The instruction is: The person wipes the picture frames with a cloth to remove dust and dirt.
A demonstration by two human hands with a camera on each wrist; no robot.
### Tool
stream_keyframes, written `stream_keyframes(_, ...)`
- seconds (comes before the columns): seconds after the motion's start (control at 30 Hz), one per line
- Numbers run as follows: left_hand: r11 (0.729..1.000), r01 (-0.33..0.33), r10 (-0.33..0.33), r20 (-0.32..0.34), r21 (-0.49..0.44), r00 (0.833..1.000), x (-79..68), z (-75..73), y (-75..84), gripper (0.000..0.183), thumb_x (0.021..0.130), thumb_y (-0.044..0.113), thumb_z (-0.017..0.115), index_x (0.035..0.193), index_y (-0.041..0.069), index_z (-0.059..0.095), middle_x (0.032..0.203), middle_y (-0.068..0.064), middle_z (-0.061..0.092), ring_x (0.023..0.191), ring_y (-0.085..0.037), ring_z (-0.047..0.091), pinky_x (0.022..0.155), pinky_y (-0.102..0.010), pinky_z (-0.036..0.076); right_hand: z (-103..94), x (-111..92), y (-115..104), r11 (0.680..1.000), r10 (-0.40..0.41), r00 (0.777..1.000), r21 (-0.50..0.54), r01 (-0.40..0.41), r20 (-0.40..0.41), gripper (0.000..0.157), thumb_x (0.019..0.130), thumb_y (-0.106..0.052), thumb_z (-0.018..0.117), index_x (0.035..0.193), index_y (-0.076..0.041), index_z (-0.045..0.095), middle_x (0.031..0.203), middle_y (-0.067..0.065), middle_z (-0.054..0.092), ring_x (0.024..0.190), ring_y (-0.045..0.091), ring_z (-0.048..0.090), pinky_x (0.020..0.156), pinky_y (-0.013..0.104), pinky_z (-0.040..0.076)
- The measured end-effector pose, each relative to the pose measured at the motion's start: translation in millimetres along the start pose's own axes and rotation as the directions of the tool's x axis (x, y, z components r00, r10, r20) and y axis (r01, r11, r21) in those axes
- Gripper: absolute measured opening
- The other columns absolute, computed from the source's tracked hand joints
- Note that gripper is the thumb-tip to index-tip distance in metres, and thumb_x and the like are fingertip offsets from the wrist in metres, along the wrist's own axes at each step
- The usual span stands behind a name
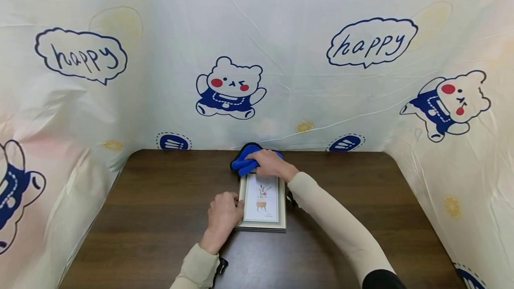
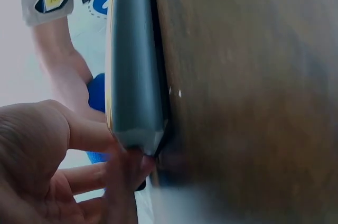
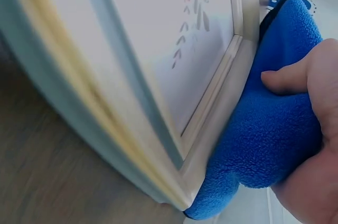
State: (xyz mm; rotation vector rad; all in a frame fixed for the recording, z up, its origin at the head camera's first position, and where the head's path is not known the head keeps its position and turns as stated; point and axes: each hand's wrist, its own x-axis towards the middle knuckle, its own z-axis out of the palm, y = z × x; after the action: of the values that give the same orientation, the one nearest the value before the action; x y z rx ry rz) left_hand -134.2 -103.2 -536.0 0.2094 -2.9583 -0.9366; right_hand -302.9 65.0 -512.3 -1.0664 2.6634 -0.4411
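Observation:
A picture frame (image 1: 283,208) with a pale border and a potted-plant print lies face up on the table. My left hand (image 1: 225,212) grips its left edge; in the left wrist view, the fingers of the left hand (image 2: 47,150) meet at the end of the frame's grey-green side (image 2: 134,60). At the far edge, my right hand (image 1: 272,164) holds a fluffy blue cloth (image 1: 246,160) against the frame. Up close in the right wrist view, the thumb of the right hand (image 3: 322,97) presses into the bunched cloth (image 3: 259,139), which lies along the frame's outer border (image 3: 214,134).
The dark wooden table (image 1: 160,217) reaches back to a pale curtain (image 1: 297,26) printed with bears and the word "happy". That curtain also hangs at the left and right sides. Both forearms wear light sleeves (image 1: 341,226).

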Motion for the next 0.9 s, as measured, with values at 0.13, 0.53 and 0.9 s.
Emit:
stream_keyframes(0.13,1.000,-0.015,0.015,-0.009,0.007,1.000,0.4,-0.3,0.1,0.029,0.093,0.020,0.079,0.067,0.018,0.066,0.071,-0.001,0.064,0.058,-0.022,0.056,0.051,-0.039,0.041,-0.9,4.0,-3.7,1.000,0.005,1.000,0.005,-0.005,0.016,0.046,0.099,-0.007,0.060,0.142,-0.017,0.069,0.145,0.004,0.068,0.139,0.027,0.060,0.117,0.046,0.046)
stream_keyframes(0.53,0.999,-0.033,0.033,-0.011,-0.012,0.999,1.4,0.0,-4.4,0.021,0.093,0.017,0.079,0.073,0.016,0.074,0.073,0.000,0.067,0.059,-0.019,0.058,0.053,-0.037,0.046,1.0,14.2,-17.8,0.996,0.011,0.998,-0.089,-0.006,0.056,0.047,0.098,-0.008,0.062,0.143,-0.018,0.069,0.144,0.005,0.066,0.138,0.027,0.059,0.113,0.045,0.050)
stream_keyframes(0.9,0.999,-0.047,0.047,-0.003,-0.019,0.999,1.8,0.3,-5.3,0.026,0.093,0.018,0.079,0.068,0.018,0.071,0.064,0.003,0.060,0.057,-0.018,0.054,0.056,-0.035,0.044,-3.0,7.9,-16.7,0.996,0.025,0.998,-0.090,-0.020,0.064,0.043,0.099,-0.009,0.062,0.141,-0.017,0.070,0.142,0.004,0.067,0.135,0.027,0.061,0.111,0.045,0.052)
